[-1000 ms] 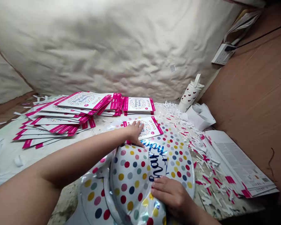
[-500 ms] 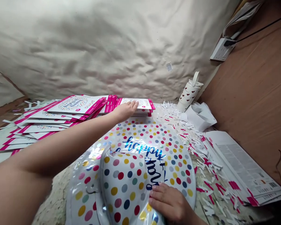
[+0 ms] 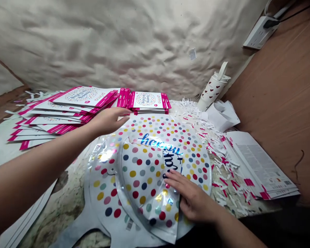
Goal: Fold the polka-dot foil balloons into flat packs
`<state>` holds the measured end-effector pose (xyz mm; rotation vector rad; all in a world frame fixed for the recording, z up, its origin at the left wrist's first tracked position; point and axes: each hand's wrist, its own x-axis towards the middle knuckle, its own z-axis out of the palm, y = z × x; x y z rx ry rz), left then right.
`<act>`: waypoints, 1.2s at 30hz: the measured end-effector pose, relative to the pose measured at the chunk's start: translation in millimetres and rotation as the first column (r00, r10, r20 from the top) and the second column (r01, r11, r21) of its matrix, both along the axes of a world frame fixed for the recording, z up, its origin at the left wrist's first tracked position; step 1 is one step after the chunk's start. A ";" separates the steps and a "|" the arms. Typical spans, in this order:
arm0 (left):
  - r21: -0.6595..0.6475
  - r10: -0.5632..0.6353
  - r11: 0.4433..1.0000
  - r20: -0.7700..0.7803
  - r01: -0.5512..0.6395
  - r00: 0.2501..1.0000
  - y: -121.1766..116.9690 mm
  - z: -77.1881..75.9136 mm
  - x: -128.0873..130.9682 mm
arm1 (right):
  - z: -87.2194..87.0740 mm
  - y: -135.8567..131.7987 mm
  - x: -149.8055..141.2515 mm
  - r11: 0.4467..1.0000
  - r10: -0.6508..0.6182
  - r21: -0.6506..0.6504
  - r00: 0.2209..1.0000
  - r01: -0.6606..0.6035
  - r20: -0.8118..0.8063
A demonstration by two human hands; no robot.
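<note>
A dotted foil balloon (image 3: 193, 137) lies flat in front of me, with "happy" lettering in shiny blue. Part of it is folded over into a narrower flap (image 3: 144, 182), and a pale tail extends at lower left. My right hand (image 3: 196, 196) rests on the flap's right edge with fingers laid out along it; the thumb is lower, by the edge. Above the balloon's upper left edge, my left hand (image 3: 111, 120) has its fingers stretched and thumb apart, holding nothing. Just beyond its fingertips is a small stack of pink-and-white printed packets (image 3: 148, 100).
A larger, uneven pile of packets (image 3: 80, 96) stands at left. White and pink paper scraps (image 3: 222, 165) cover the right side. A white tumbler with hearts (image 3: 213, 89), crumpled paper (image 3: 222, 115) and printed sleeves (image 3: 263, 165) line the brown right wall. A power strip (image 3: 260, 32) hangs above.
My left hand has drawn back left and toward me, off the small packet stack. My right hand stays on the folded balloon. The view has tilted down, and more of the balloon's tail shows.
</note>
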<state>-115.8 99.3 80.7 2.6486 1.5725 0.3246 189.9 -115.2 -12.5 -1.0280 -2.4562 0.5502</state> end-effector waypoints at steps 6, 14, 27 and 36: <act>0.062 0.026 0.997 0.295 -0.046 0.955 -113.9 -6.3 -34.1 | 7.3 11.3 -15.8 0.976 -0.033 0.207 0.987 0.066 -0.158; 0.343 -0.401 0.902 0.437 0.263 0.805 -149.2 1.3 17.1 | 43.4 60.2 -19.1 0.714 -0.700 -0.596 0.357 0.368 -0.618; -0.304 -0.434 0.868 -0.080 0.392 0.898 -88.5 -59.8 91.9 | 9.7 130.0 55.8 0.201 -0.979 -0.931 0.035 0.304 -0.200; -0.232 -0.571 0.796 0.019 0.559 0.821 -124.8 -92.3 109.2 | 37.0 136.1 44.7 0.280 -0.948 -0.836 -0.005 0.471 -0.320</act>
